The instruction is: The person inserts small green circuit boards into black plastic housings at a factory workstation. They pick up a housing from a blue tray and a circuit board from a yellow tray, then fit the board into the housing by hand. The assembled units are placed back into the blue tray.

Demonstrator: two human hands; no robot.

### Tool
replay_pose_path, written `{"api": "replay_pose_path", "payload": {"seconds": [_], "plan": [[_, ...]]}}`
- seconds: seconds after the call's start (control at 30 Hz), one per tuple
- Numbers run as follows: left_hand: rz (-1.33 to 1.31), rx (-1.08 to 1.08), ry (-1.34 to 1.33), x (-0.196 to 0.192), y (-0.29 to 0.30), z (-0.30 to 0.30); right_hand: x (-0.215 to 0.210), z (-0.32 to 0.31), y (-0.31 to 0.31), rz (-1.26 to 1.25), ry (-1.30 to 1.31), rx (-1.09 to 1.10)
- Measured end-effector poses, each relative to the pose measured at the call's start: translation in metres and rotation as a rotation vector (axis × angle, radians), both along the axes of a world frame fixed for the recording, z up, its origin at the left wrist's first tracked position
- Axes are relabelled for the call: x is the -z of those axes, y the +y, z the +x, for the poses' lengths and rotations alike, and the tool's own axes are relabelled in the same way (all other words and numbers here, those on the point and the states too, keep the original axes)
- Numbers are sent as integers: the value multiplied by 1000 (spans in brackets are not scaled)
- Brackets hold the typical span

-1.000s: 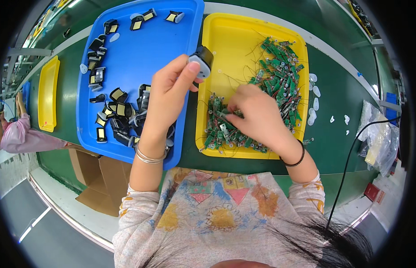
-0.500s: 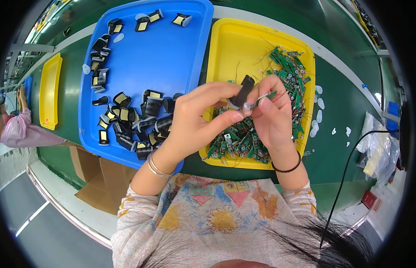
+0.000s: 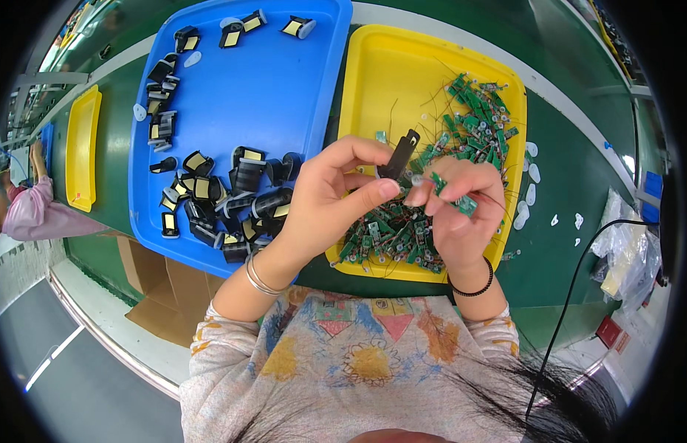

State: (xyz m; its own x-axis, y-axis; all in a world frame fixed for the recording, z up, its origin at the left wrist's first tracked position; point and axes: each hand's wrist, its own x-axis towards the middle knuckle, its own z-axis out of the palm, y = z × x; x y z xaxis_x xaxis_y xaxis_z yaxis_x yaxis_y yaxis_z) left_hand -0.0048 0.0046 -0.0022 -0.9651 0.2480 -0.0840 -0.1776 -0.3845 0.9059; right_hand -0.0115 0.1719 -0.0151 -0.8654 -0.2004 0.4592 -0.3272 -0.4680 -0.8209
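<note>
Silver bangles (image 3: 257,282), black bracelet (image 3: 473,294), patterned top (image 3: 306,391)

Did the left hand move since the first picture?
Yes. Against the yellow tray with green boards, the left hand went right and toward the tray's near side, from around its left rim to over the tray.

A long green workbench (image 3: 554,255) marks an electronics assembly workshop, carrying a blue tray (image 3: 240,88) of black plastic casings (image 3: 249,177) beside a yellow tray (image 3: 369,74) heaped with small, wired green circuit boards (image 3: 480,111). Farther left, a co-worker (image 3: 48,207) in pink is stationed near another yellow tray (image 3: 81,148), an open cardboard box (image 3: 162,303) below the bench.
</note>
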Motion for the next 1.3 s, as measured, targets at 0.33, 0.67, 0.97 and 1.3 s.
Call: {"api": "replay_pose_path", "payload": {"seconds": [0.33, 0.67, 0.97, 1.3], "plan": [[-61, -40, 125, 1, -1, 1, -12, 0, -8, 437, 131, 349], [-99, -50, 120, 0, 1, 2, -10, -4, -8, 421, 183, 332], [-104, -86, 130, -2, 3, 4, -9, -5, -7, 515, 254, 385], [-174, -118, 217, -2, 4, 5, -12, 2, -9, 450, 5, 300]]}}
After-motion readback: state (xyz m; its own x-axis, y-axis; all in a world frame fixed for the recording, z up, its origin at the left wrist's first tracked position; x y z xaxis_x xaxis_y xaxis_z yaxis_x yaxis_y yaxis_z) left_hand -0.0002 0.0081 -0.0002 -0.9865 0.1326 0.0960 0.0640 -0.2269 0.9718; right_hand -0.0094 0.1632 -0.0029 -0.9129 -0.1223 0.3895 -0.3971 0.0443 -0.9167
